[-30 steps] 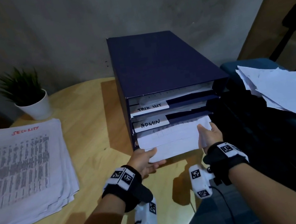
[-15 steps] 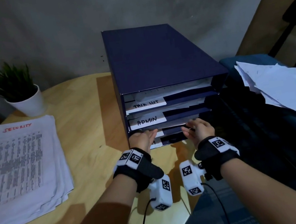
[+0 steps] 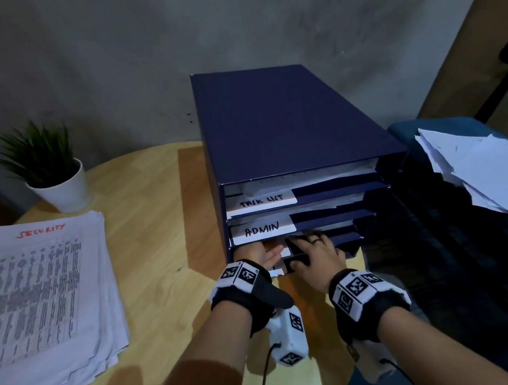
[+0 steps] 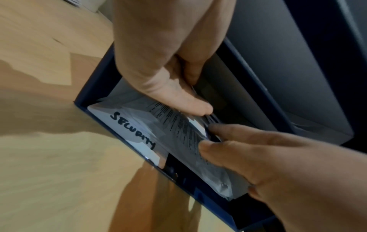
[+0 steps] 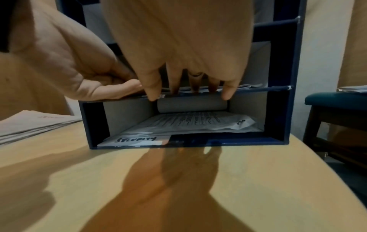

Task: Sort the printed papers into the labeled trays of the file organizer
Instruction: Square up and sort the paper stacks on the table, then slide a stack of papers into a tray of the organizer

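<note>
The dark blue file organizer [image 3: 283, 114] stands on the round wooden table [image 3: 151, 225]. Its trays carry the labels TASK LIST [image 3: 260, 200], ADMIN [image 3: 262, 229] and, at the bottom, SECURITY [image 5: 136, 139]. Both hands are at the slot just under ADMIN. My right hand [image 3: 316, 255] has straight fingers whose tips press on the front edge of the papers [image 5: 244, 86] in that slot. My left hand [image 3: 256, 255] is beside it, its thumb lying flat along the shelf edge. A printed sheet [image 5: 188, 122] lies rumpled in the SECURITY tray below.
A thick stack of printed sheets headed SECURITY [image 3: 35, 293] lies on the table's left side. A potted plant [image 3: 50, 178] stands behind it. Loose white papers [image 3: 492, 174] are heaped on a blue seat to the organizer's right.
A second ago both hands held a white sheaf sticking halfway out of the slot under ADMIN. It has gone in, and the hands have closed together at the slot's mouth.
</note>
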A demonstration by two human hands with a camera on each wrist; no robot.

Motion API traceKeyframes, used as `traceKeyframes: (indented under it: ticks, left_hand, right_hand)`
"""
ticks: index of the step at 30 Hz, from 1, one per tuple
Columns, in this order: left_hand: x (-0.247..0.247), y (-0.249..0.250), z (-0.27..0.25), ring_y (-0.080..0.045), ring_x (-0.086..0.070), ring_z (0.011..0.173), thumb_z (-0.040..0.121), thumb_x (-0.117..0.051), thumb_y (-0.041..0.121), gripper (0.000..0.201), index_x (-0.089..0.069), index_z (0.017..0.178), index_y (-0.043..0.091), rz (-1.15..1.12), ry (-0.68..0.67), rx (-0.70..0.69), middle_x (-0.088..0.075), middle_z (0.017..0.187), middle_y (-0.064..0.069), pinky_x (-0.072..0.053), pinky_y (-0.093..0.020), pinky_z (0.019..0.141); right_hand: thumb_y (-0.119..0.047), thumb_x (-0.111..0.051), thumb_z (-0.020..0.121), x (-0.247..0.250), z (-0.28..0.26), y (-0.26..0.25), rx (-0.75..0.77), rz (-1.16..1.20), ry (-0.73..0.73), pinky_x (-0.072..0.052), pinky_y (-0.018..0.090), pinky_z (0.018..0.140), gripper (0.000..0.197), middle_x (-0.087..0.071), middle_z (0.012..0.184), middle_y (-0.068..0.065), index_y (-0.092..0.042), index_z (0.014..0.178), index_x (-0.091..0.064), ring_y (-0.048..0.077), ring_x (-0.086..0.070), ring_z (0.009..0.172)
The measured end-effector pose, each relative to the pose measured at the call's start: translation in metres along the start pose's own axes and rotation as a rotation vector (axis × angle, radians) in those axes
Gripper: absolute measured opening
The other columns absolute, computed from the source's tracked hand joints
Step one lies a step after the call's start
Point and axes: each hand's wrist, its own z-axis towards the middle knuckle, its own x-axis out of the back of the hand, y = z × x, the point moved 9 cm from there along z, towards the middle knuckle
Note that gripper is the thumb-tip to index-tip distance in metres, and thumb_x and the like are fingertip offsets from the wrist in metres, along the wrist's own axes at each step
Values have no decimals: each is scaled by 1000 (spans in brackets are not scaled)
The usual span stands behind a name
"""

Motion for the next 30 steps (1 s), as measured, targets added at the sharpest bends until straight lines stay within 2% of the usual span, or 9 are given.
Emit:
traceKeyframes:
  ticks: [2, 5, 8, 11, 15, 18, 21, 25, 30]
  left_hand:
    - [0, -2, -2, -34, -59, 110, 102, -21, 1, 39, -30, 138, -9, -53, -18, 29, -43, 141, -28, -54, -17, 53]
    - [0, 0, -8, -16, -58, 70, 103, -21, 10, 39, -41, 134, -4, 115, 6, -29, -55, 131, -25, -53, -22, 62]
    - [-1, -4, -21, -13, -59, 69, 103, -32, 20, 37, -46, 131, 1, 346, -72, -31, -64, 121, -18, -49, -22, 66]
    - [23, -4, -35, -13, -60, 66, 98, -46, 25, 36, -51, 128, 5, 560, -129, 2, -67, 93, -8, -47, -22, 62]
    - [86, 22, -48, -10, -56, 60, 98, -45, 21, 28, -59, 117, 6, 670, 22, -46, -66, 105, -13, -41, -19, 53]
    - [133, 43, -56, -17, -49, 54, 99, -42, 9, 19, -60, 93, 5, 597, 168, -136, -60, 91, -15, -36, -23, 48]
    - [183, 67, -61, -26, -61, 68, 96, -44, 9, 28, -64, 78, 13, 759, 394, -289, -69, 95, -16, -49, -28, 60]
    - [235, 84, -78, -31, -63, 100, 97, -39, 12, 29, -65, 110, 14, 1268, 590, -286, -64, 112, -10, -54, -35, 80]
    - [276, 74, -78, -29, -36, 132, 95, -45, 34, 48, -42, 136, 11, 1645, 565, -209, -38, 142, -12, -38, -38, 106]
  right_hand:
    - [-41, -36, 97, -4, 4, -1, -17, -55, -51, -6, 49, 117, 53, -19, 158, 2, -31, 148, -22, 23, -2, 148]
    - [-51, -24, 98, -3, 8, 0, -48, -108, -90, 3, 55, 116, 53, -22, 157, 3, -31, 147, -24, 25, -3, 148]
    - [-49, -25, 98, 5, 8, 5, -93, -161, -56, 3, 57, 116, 52, -28, 155, 3, -29, 145, -29, 25, -8, 147]
    - [-45, -32, 97, 2, 0, 3, -142, -155, 38, 0, 56, 117, 54, -17, 158, 4, -26, 147, -23, 25, -2, 148]
    - [-44, -31, 97, -25, -24, -24, -131, -112, 52, 0, 52, 118, 64, 5, 160, 8, -23, 151, -5, 24, 7, 148]
    - [-41, -36, 95, -46, -41, -50, -90, -142, -19, 0, 52, 117, 71, 13, 159, 11, -20, 152, 2, 25, 9, 148]
    - [-41, -38, 96, -72, -58, -80, -31, -204, -156, 3, 52, 117, 74, 12, 159, 13, -16, 151, 5, 26, 8, 148]
    - [-34, -38, 97, -109, -74, -130, 125, -231, -364, -3, 48, 118, 70, 8, 159, 12, -16, 152, 1, 27, 5, 148]
    - [-31, -37, 98, -146, -77, -191, 331, -209, -540, -20, 41, 118, 64, 8, 160, 5, -20, 151, -3, 23, -1, 148]
